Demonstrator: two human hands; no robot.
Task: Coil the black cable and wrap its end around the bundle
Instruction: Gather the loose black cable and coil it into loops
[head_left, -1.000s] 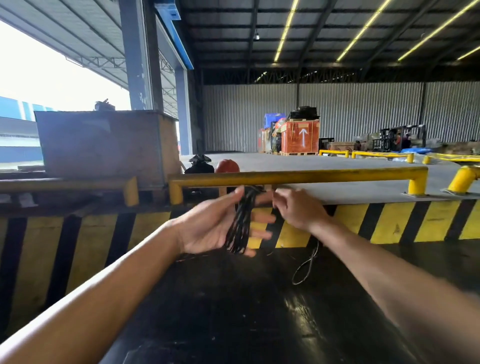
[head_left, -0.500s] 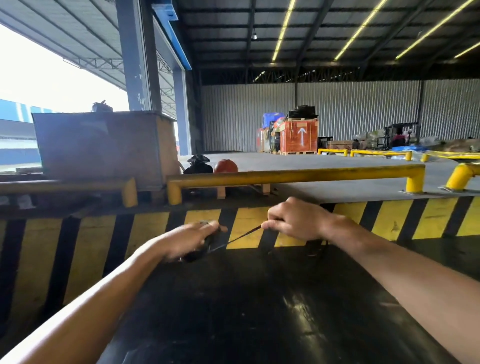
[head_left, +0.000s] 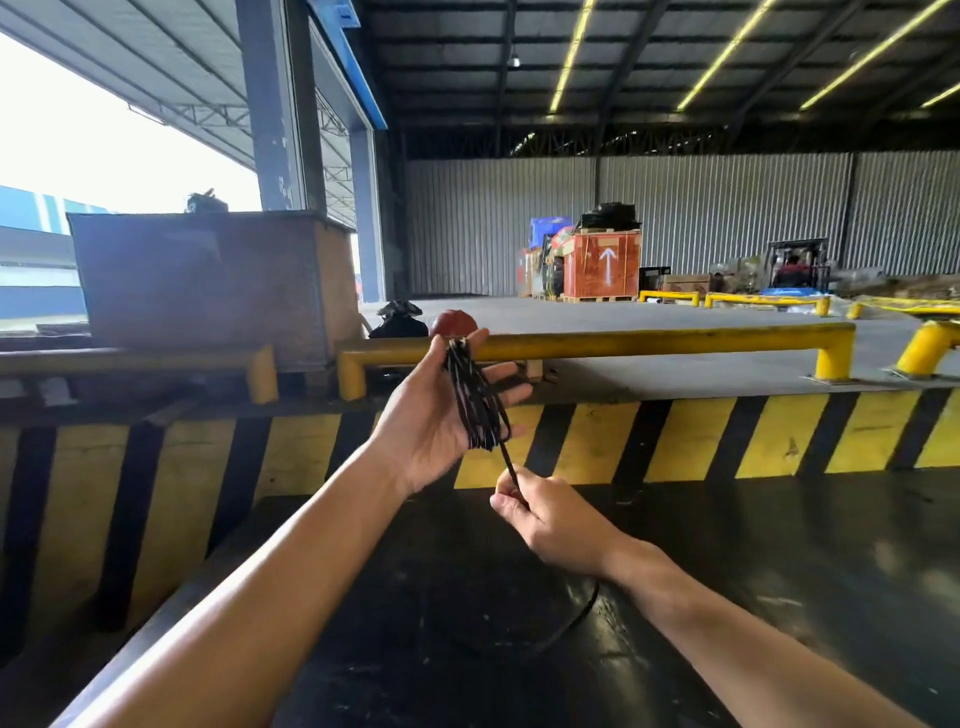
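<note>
The black cable (head_left: 475, 400) hangs in long coiled loops across the palm of my left hand (head_left: 441, 410), which is raised palm up with the fingers spread and the thumb hooked over the top of the loops. One strand runs down from the bundle to my right hand (head_left: 540, 519), which pinches it just below and to the right of the left hand. The loose tail of the cable (head_left: 576, 618) trails under my right wrist onto the black surface.
A glossy black surface (head_left: 727, 597) lies below my arms. A yellow and black striped kerb (head_left: 701, 441) and a yellow guard rail (head_left: 649, 343) cross in front. A brown box (head_left: 208, 280) stands at the left. Crates (head_left: 602, 265) and a forklift stand far back.
My left hand rose and turned palm up, showing the coil again. My right hand dropped from beside the left hand to below it, pulling a strand downward.
</note>
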